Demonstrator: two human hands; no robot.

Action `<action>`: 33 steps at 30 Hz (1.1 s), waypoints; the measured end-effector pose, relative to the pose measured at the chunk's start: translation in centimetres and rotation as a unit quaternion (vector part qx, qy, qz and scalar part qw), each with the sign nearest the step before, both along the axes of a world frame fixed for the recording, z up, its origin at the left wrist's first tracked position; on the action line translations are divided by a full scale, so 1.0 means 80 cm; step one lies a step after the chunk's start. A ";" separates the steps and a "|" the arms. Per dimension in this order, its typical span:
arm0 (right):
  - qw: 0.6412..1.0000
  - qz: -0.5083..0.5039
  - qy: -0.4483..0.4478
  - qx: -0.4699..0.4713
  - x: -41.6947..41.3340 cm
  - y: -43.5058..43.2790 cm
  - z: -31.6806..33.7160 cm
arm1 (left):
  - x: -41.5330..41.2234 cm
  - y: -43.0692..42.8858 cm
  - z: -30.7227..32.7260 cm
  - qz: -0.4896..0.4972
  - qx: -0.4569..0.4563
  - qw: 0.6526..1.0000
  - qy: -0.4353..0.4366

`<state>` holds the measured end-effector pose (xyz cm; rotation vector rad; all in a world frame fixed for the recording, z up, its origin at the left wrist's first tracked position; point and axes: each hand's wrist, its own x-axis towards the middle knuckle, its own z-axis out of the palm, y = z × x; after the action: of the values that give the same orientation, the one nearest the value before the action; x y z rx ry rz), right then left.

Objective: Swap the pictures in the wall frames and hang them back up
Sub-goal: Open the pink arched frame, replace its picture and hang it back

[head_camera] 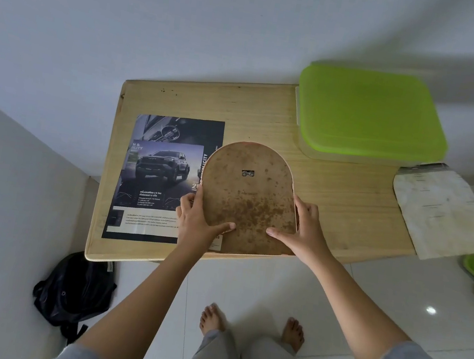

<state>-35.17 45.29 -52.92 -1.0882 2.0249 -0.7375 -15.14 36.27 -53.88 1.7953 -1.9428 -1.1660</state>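
Both hands hold an arched frame (244, 202) back-up over the table (339, 204).

The left hand (196, 219) and right hand (306, 231) grip its lower side edges, thumbs pressed flat on the back and fingers wrapped under. The backing is brown and blotchy, with a small metal hanger (248, 174) near the rounded top. It overlaps a car poster (159, 174) lying on the table.

head view, steeply downward, close above table (346, 220)

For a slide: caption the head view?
Left hand and right hand hold arched frame, back up, partly over truck poster on table.
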 end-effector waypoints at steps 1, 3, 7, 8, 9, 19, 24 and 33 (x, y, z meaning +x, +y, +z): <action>1.000 -0.002 -0.001 -0.003 0.000 0.000 -0.001 | 0.000 0.001 0.000 0.005 -0.002 1.000 -0.001; 1.000 -0.006 0.001 -0.008 0.002 -0.002 0.000 | -0.001 0.003 0.000 0.008 -0.006 1.000 -0.004; 1.000 -0.018 0.006 -0.003 0.005 -0.001 0.004 | 0.002 -0.001 0.004 -0.018 -0.007 1.000 -0.009; 1.000 -0.018 0.011 -0.002 0.006 0.000 0.004 | 0.005 -0.003 0.005 -0.029 0.000 1.000 -0.003; 1.000 -0.013 0.018 0.002 0.007 0.002 0.004 | 0.010 -0.005 0.005 -0.041 0.012 0.999 0.007; 0.995 0.008 0.083 0.054 0.017 0.007 0.002 | 0.027 -0.002 0.000 -0.086 0.037 0.995 0.047; 0.995 0.004 0.084 0.056 0.019 0.004 0.003 | 0.028 -0.001 -0.004 -0.085 0.027 0.995 0.035; 0.993 0.031 0.095 0.069 0.016 0.004 0.012 | 0.019 -0.010 0.010 -0.086 0.054 0.995 -0.001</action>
<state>-33.93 45.58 -51.96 -1.1721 2.1545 -0.4683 -13.61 35.43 -53.11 1.7064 -2.1090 -1.3471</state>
